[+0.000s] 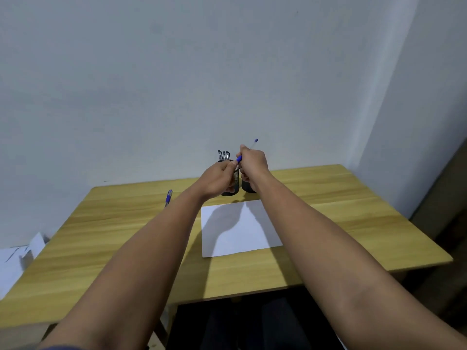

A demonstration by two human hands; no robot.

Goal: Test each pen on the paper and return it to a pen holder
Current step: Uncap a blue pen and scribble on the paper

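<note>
While both of my hands are raised together above the far edge of the table, the main worry is the cap end: my left hand pinches the blue end of the pen, my right hand is curled round its clear barrel, and a sharp pull could jerk either elbow sideways into the two dark mesh pen holders standing right behind my knuckles. If they tip, the pens upright in the left one would spill. I judge I am uncapping before writing, though my fingers hide the join, so that stays a guess. A cap let go here could also roll off the back.

Both forearms reach straight forward and converge, wrists nearly touching, with the pen tilted up and to the right, its blue tail above my right fist.

Below and nearer me, the white paper lies flat under the hands' shadow, unmarked as far as I can see. A second blue pen lies on the wood well left of it, by my left forearm. Loose white sheets sit off the table's left edge.
</note>
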